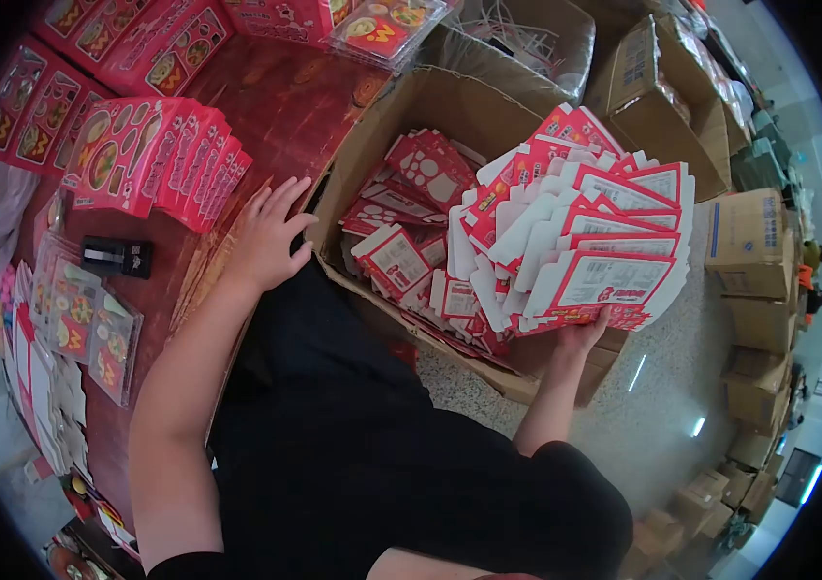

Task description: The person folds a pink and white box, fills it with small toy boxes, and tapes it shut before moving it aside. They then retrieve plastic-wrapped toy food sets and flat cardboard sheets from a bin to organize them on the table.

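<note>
The right hand (580, 336) held flat cartons (585, 232), fanned, above the cardboard box (382, 126), fingers probably clamped beneath; the left hand (271, 237), fingers apart, leaned on the surface (285, 106). Carrying them off called for level support.

Your fanned stack of red-and-white flat carton blanks (585, 232) blocked half the open brown cardboard box (377, 116); bare dark red wooden tabletop (280, 106) lay free between its wall and the row of red printed cartons (155, 159).

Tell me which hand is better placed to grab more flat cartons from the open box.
Left, probably. The left hand is free, resting at the rim of the box; the right hand is full, holding a fanned stack of cartons.
</note>
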### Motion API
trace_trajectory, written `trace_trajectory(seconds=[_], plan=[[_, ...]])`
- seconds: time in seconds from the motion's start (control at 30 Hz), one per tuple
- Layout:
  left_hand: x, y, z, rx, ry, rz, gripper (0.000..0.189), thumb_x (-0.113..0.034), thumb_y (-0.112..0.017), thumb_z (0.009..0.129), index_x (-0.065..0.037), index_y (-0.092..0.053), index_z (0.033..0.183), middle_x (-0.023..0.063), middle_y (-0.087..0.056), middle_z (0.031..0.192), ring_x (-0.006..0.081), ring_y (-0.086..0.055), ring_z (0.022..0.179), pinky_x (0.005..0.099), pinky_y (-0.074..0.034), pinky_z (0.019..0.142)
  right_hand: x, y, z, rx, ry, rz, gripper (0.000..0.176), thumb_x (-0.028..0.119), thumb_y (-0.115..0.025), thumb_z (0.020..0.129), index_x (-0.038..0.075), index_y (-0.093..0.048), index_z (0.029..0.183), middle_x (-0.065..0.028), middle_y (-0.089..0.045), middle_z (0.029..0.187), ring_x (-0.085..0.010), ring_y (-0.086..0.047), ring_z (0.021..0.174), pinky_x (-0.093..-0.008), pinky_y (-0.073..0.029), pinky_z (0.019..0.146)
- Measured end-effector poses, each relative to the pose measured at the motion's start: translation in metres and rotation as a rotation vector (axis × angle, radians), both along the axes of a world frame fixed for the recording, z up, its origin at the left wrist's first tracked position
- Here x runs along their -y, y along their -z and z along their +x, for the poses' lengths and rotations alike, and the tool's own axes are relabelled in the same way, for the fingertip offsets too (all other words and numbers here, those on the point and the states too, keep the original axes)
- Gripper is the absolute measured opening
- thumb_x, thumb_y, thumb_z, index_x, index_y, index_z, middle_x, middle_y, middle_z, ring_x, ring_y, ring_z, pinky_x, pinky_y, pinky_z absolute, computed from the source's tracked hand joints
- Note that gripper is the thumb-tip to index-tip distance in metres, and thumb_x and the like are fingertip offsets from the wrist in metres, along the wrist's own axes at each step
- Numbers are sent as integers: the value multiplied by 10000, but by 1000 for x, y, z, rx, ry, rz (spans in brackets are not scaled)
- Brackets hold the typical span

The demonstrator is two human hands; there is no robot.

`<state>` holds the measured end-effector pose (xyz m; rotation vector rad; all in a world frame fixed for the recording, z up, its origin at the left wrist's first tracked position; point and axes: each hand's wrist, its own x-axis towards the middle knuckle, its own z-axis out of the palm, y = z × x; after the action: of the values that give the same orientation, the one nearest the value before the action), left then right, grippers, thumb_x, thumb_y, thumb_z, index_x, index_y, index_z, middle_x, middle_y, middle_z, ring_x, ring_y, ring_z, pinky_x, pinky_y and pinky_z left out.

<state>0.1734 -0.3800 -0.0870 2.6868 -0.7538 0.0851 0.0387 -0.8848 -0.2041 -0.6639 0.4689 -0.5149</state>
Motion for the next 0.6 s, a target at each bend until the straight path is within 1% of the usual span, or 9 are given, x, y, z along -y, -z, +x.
trace_trajectory(seconds=[0.17, 0.2, 0.27, 0.3, 0.33, 0.43, 0.5, 0.53, 0.6], plan=[[-2, 6, -6, 100, 36, -199, 345, -207, -660, 778, -104, -590, 1099, 111, -488, 1294, 293, -415, 1261, 456, -327, 1045, -32, -33, -10, 190, -171, -31, 826, 442, -665, 756, 100, -298, 1412, -113, -415, 1396, -334, -435, 1250, -530, -370, 1039], [7, -5, -12, 56, -2, -331, 369, -222, -655, 796, -87, -576, 1130, 125, -522, 1252, 314, -472, 1197, 431, -370, 1010, -32, -35, -11, 248, -257, 5, 806, 439, -661, 766, 108, -307, 1410, -108, -395, 1412, -326, -390, 1285, -540, -314, 1072], [23, -22, -17, -158, 0, -640, 439, -248, -640, 844, -59, -523, 1223, 147, -498, 1278, 283, -487, 1186, 383, -389, 995, -49, -63, -14, 253, -382, 125, 814, 436, -670, 766, 108, -304, 1415, -113, -385, 1418, -326, -384, 1289, -547, -301, 1076], [33, -31, -23, -500, -11, -997, 528, -306, -614, 881, -40, -438, 1302, 152, -491, 1286, 251, -484, 1187, 370, -395, 994, -74, -92, -13, 138, -225, 163, 810, 427, -672, 769, 109, -304, 1416, -117, -383, 1419, -324, -385, 1289, -549, -299, 1077], [32, -48, -26, -616, 56, -1053, 677, -434, -588, 886, -26, -341, 1366, 164, -474, 1301, 239, -464, 1203, 370, -399, 996, -91, -108, -12, 89, -153, 175, 803, 411, -679, 769, 111, -308, 1415, -120, -390, 1411, -322, -391, 1284, -547, -305, 1075], [14, -90, -52, -661, 219, -1089, 984, -657, -602, 758, -27, -242, 1424, 171, -420, 1356, 243, -428, 1232, 384, -350, 1026, -117, -138, 1, 38, -148, 156, 770, 386, -674, 777, 90, -332, 1400, -128, -414, 1389, -320, -425, 1255, -525, -342, 1059], [-11, -127, -88, -730, 281, -1088, 1072, -673, -647, 704, -9, -221, 1429, 133, -388, 1392, 209, -374, 1265, 366, -309, 1047, -128, -142, 16, 119, -382, 85, 745, 378, -662, 784, 68, -351, 1385, -132, -430, 1373, -320, -453, 1231, -505, -372, 1047], [-22, -134, -109, -731, 295, -1135, 1084, -672, -661, 691, -3, -226, 1426, 119, -382, 1399, 197, -356, 1275, 359, -304, 1048, -116, -120, 21, 297, -680, -127, 738, 390, -644, 791, 53, -355, 1380, -135, -432, 1372, -323, -452, 1230, -497, -374, 1046], [-48, -143, -158, -698, 188, -1363, 1063, -598, -736, 666, -27, -245, 1416, 96, -393, 1386, 203, -382, 1259, 365, -321, 1040, -181, -161, 36, 190, -683, -97, 752, 405, -626, 780, 36, -356, 1376, -137, -439, 1365, -314, -450, 1234, -483, -382, 1041]])
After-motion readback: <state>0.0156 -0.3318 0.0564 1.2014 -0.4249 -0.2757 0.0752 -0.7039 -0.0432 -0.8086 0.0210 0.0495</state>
